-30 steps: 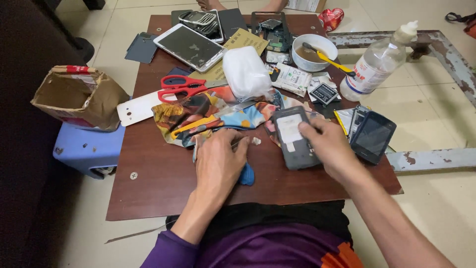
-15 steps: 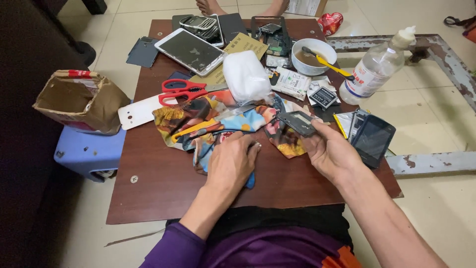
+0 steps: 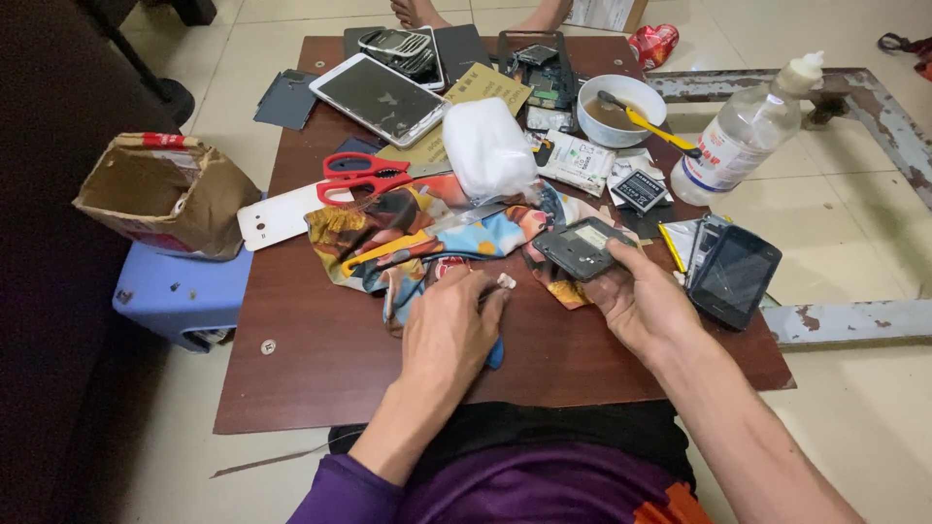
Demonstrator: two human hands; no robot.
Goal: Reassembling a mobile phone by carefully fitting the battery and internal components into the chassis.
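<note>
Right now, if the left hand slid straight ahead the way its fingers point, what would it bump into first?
Probably the colourful patterned cloth, which the left hand already touches at its fingertips. Just beyond lies the yellow-handled tool, though depth is hard to judge.

- A torn brown cardboard box (image 3: pixel 160 194) with red trim sits on a blue stool left of the tabletop.
- A white tablet (image 3: pixel 379 97) with a dark screen lies at the far left.
- A clear bottle (image 3: pixel 743 136) with a white-and-red label stands far right.
- A black phone (image 3: pixel 736 277), its screen dark, lies at the right edge.
- A crumpled red wrapper (image 3: pixel 652 44) lies on the floor beyond the tabletop.
</note>
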